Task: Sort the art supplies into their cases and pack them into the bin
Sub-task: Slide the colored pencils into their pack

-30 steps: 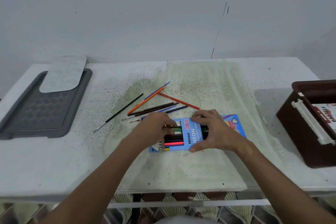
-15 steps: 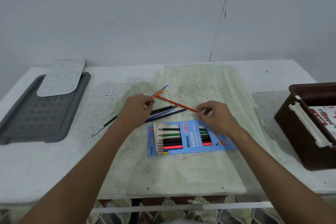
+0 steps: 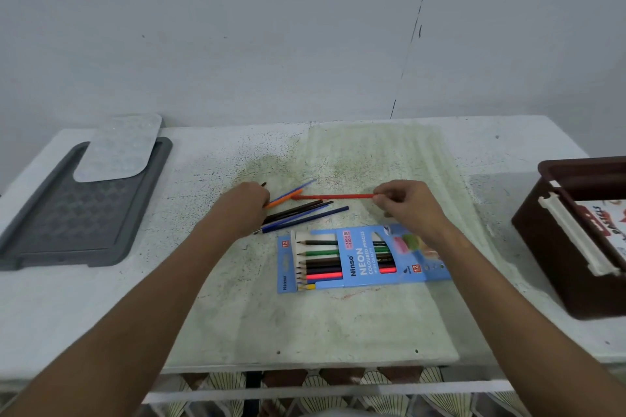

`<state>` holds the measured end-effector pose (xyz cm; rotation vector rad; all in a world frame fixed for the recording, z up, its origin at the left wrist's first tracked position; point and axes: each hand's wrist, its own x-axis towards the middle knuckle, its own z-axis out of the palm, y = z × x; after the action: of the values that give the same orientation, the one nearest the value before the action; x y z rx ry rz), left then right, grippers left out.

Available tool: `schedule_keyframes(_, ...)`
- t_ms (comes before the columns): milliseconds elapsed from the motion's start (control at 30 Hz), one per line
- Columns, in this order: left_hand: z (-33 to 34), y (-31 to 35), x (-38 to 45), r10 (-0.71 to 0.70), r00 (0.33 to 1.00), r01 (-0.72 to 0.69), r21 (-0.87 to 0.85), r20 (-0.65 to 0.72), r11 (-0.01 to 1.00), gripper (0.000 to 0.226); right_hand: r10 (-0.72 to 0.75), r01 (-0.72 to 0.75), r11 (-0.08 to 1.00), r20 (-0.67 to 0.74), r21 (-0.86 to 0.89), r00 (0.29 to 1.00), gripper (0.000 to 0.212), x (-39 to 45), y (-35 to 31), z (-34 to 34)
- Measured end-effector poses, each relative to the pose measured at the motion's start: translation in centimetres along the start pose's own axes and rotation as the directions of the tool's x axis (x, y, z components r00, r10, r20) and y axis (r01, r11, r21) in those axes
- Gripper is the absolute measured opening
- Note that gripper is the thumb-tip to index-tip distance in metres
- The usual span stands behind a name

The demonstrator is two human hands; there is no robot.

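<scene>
I see the red pencil (image 3: 333, 196) lying nearly level above the loose pencils, its right end pinched in my right hand (image 3: 411, 205), whose grip is clamped on it between curled fingertips. My left hand (image 3: 245, 203) rests over the left ends of the loose pencils (image 3: 301, 213), an orange, a blue and several dark ones fanned out on the table (image 3: 338, 325); its fingers are curled down among them, but I cannot tell whether that grip has closed on any one. Just nearer to me lies the blue pencil case (image 3: 359, 259), flat, with a row of coloured pencils showing through its window. At the right edge stands the brown bin (image 3: 555, 247) with a printed box inside. Far left sits a grey tray (image 3: 50, 223), with a pale mat (image 3: 118, 149) partly over its back end.
</scene>
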<state>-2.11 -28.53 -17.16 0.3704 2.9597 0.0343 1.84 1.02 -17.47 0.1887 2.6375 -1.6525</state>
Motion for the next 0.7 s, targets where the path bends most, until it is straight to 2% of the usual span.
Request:
schedule_keyframes(100, -0.5, -0.8, -1.1, 0.035, 0.999, -0.039, -0.101, -0.036, 0.994, 0.016, 0.029, -0.037, 0.937, 0.031, 0.346, 0.999, 0.015, -0.3, -0.9, -0.8)
schedule_keyframes(200, -2.3, -0.4, -1.9, 0.05, 0.984, -0.098, -0.285, -0.17, 0.953, 0.016, 0.011, -0.032, 0.855, 0.043, 0.518, 0.999, 0.015, -0.2, -2.2, -1.0)
schedule_keyframes(300, -4.7, 1.6, -2.4, 0.098, 0.97, -0.183, -0.405, -0.223, 0.896, 0.03, -0.046, -0.006, 0.812, 0.074, 0.584, 0.996, 0.012, -0.1, -4.3, -0.2)
schedule_keyframes(400, -6.5, 3.4, -2.7, 0.094, 0.97, -0.203, -0.527, -0.226, 0.826, 0.028, -0.118, 0.029, 0.795, 0.108, 0.605, 0.987, 0.012, -0.1, -6.8, 1.3)
schedule_keyframes(567, -7.4, 2.9, -4.4, 0.028, 0.989, -0.129, -0.779, -0.143, 0.614, 0.02, -0.145, 0.044, 0.756, 0.102, 0.653, 0.984, 0.015, 0.0, -9.5, 4.3)
schedule_keyframes(700, -7.1, 0.6, -6.0, 0.006, 0.996, -0.082, -0.829, -0.095, 0.553, 0.014, -0.135, 0.009, 0.723, 0.129, 0.691, 0.982, 0.021, -0.1, -10.1, 6.9)
